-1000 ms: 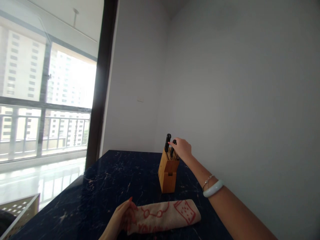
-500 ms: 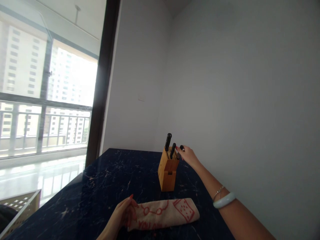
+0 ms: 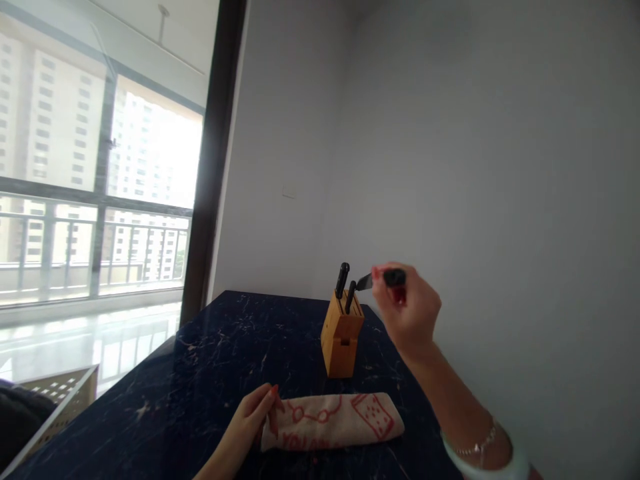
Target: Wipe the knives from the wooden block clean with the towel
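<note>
My right hand [image 3: 413, 310] is closed around the black handle of a knife [image 3: 396, 277]. The knife's blade points left, out of the block and beside its top. The wooden knife block [image 3: 343, 340] stands upright on the dark table, with two black-handled knives [image 3: 343, 280] in its slots. A folded cream cloth [image 3: 345, 427] with red drawings and lettering lies flat in front of the block. My left hand [image 3: 255, 410] pinches the cloth's left end; some of its fingers are hidden.
The dark blue marbled table [image 3: 225, 353] reaches back to a plain grey wall [image 3: 450, 167]. At lower left, beside the table, is a light perforated crate [image 3: 75, 400] with something dark in it. A dark-framed glass window [image 3: 100, 200] is on the left.
My right hand has drawn the knife out of the block and moved right and toward me with it. My left hand stays at the cloth's end. The view has shifted slightly.
</note>
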The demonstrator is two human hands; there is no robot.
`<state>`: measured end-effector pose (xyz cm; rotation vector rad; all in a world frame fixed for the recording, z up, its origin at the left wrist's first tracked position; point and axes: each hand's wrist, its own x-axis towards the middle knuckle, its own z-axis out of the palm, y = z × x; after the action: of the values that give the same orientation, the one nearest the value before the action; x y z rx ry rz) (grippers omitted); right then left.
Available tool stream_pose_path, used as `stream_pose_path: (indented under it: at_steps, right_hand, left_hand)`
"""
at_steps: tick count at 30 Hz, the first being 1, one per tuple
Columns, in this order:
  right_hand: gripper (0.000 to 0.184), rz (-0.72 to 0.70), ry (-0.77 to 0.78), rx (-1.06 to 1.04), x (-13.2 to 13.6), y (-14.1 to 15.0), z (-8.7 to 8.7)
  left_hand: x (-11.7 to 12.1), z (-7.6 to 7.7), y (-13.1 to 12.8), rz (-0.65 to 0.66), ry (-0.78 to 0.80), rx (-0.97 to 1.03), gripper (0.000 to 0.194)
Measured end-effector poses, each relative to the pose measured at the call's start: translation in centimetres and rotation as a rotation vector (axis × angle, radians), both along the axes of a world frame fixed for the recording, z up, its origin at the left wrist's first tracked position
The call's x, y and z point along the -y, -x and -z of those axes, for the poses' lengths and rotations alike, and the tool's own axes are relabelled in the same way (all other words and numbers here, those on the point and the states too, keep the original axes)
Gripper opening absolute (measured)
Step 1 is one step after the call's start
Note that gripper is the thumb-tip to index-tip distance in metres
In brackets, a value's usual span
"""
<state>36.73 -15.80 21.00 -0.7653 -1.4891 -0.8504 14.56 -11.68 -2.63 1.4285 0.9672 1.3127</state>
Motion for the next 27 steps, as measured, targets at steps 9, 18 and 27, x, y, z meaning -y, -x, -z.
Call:
stream_pose_path:
  at_steps: [9,18,27]
  right_hand:
    - [0.022,-0.232,-0.011,0.120,2.1,1.8,10.5]
    - [0.018,-0.330,0.271,0.349,0.5,5.1,18.7]
    - [0.053,-0.334,0.806,0.262,-1.7,5.5,23.0]
  left_hand:
    - [1.8,-1.2,-1.2,0.005,0.024,-0.095,0.056]
    - [1.8,-0.9,-2.0,0.265,0.199,0.179,0.063]
    - [0.2,0.3,-1.0,0.032,0.278,0.409,0.040]
